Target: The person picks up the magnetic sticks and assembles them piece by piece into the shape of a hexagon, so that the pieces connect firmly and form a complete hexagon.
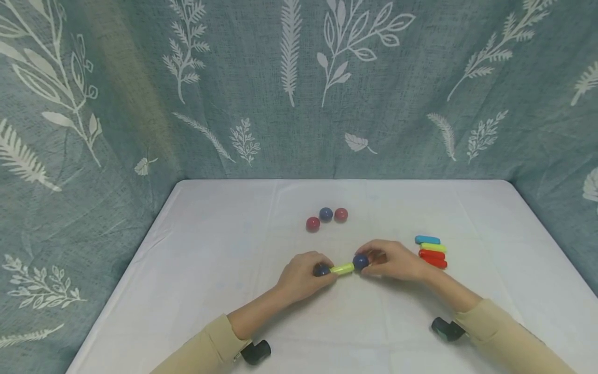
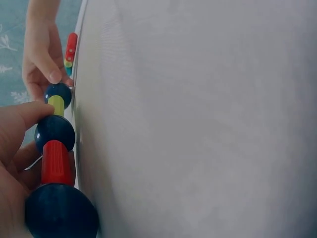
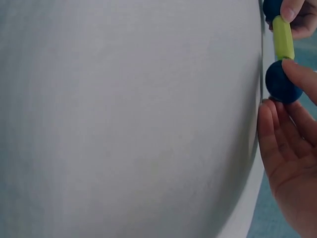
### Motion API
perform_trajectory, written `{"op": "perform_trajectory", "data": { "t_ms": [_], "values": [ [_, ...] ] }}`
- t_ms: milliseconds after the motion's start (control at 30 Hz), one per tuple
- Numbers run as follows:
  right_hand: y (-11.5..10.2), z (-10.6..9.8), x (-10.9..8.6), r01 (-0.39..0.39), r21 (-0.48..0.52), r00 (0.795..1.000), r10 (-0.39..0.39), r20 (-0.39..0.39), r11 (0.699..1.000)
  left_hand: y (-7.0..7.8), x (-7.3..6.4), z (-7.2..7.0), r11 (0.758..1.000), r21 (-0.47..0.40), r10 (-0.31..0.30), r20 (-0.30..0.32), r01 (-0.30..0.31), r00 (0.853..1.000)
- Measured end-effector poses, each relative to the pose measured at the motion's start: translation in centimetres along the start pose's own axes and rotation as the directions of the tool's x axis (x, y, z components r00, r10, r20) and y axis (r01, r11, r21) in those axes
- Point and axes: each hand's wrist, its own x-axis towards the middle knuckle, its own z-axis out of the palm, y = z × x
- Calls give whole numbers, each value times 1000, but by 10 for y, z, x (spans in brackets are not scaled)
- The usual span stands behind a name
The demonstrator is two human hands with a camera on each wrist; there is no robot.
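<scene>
My left hand (image 1: 302, 276) grips a chain of balls and rods close over the table. In the left wrist view it runs from a dark blue ball (image 2: 62, 212) through a red rod (image 2: 55, 164) to a second blue ball (image 2: 55, 131). From there a yellow-green rod (image 1: 343, 268) leads to a third blue ball (image 1: 361, 261). Thumb and fingers of my right hand (image 1: 394, 261) pinch this last ball at the chain's right end. The head view hides the red rod and the nearest ball behind the left hand.
Two red balls (image 1: 313, 224) and a blue ball (image 1: 326, 214) lie farther back on the white-covered table (image 1: 224, 234). To the right are a blue rod (image 1: 427, 240), a yellow-green rod (image 1: 433, 248) and two red rods (image 1: 432, 258). A patterned curtain (image 1: 261, 93) hangs behind.
</scene>
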Motion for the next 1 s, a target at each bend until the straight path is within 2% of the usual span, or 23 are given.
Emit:
{"op": "perform_trajectory", "data": {
  "t_ms": [300, 433, 567, 767, 900, 1000],
  "values": [
    [-5, 2, 0, 5, -29, 1000, -5, 4, 1000, -1, 0, 1, 1000, 8, 10, -7, -10, 1000],
    [-4, 3, -1, 3, -26, 1000, -3, -1, 1000, 2, 3, 0, 999, 46, 25, -9, -25, 1000],
    [-3, 4, -1, 23, -1, 1000, -23, -4, 1000, 9, 11, 2, 995, 95, 37, 11, -38, 999],
    [-3, 7, 0, 34, 38, 999, -34, 3, 999, 19, 24, 8, 991, 131, -5, 72, -5, 997],
    [-4, 8, 1, 19, 42, 1000, -20, 3, 999, 21, 28, 12, 991, 130, -42, 93, 30, 995],
    [-5, 8, 0, 10, 46, 1000, -10, 5, 999, 21, 28, 12, 992, 119, -45, 99, 33, 994]
  ]
}}
